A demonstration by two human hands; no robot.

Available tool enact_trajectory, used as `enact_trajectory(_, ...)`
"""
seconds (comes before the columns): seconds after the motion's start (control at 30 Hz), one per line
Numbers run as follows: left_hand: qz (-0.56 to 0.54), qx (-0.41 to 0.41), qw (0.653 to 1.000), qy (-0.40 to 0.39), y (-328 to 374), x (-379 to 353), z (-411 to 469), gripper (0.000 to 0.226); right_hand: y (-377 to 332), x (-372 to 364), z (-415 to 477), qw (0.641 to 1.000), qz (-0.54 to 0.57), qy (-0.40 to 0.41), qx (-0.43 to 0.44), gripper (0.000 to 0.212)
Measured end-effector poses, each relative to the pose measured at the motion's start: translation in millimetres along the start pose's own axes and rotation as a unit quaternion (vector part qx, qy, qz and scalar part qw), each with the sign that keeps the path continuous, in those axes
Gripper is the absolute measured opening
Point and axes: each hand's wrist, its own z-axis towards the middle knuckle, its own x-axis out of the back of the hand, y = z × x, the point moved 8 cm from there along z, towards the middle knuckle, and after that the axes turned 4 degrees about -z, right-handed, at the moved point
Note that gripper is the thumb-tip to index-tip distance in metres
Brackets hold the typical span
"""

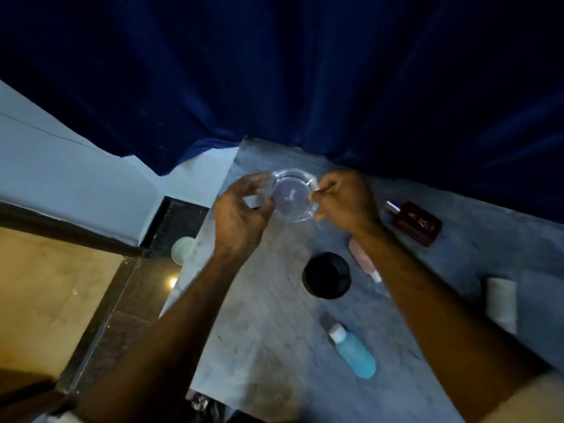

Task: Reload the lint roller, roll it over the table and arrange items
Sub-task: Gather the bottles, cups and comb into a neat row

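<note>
Nearest the lens, two bare forearms lay stretched over the grey worktop, with the hands meeting at its far end. The left hand had a curled grip on the left rim of a glass ashtray. The right hand pinched the opposite rim in a narrow grip; whether the ashtray was lifted or resting I could not tell.

I judged the step in hand to be arranging the items, not the rolling. No lint roller could be made out. A white roll, well to the right of the grip and nearer the person, may have been its refill.

The next move would call for setting the ashtray down level with both hands, then gathering what lay scattered on the near side of the grip:
- a black round lid
- a blue bottle on its side
- a pinkish bottle partly under the right forearm
- a dark red perfume bottle just right of the right hand

The perfume bottle carried a pale mark, too blurred to read. No other writing was legible.
</note>
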Motion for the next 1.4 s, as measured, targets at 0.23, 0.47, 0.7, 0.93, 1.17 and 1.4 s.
enact_trajectory(0.23,0.092,0.076,0.992,-0.049,-103.9,-9.1,74.6,0.031,10.0,-92.4,82.9,0.986,-0.138,-0.039,-0.09,0.016)
enact_trajectory(0.47,0.059,0.057,0.994,-0.07,-121.2,-29.7,109.4,0.021,15.4,-100.7,121.3,0.985,-0.136,0.007,-0.105,0.019)
enact_trajectory(0.7,0.083,0.026,0.994,-0.072,-123.1,-26.9,125.1,0.024,10.5,-102.4,130.7,0.986,-0.14,0.01,-0.087,0.009)
enact_trajectory(0.93,0.064,0.021,0.996,-0.059,-129.8,-26.3,130.2,0.025,10.2,-106.6,135.9,0.989,-0.122,0.007,-0.081,0.017)
enact_trajectory(1.17,0.019,0.056,0.996,-0.069,-140.5,-31.4,132.5,0.024,14.8,-104.8,133.0,0.993,-0.085,0.011,-0.087,0.017)
enact_trajectory(1.4,-0.063,0.035,0.997,-0.032,-106.6,-11.4,75.4,0.03,-1.6,-23.2,70.2,0.991,-0.116,0.052,0.031,0.032)
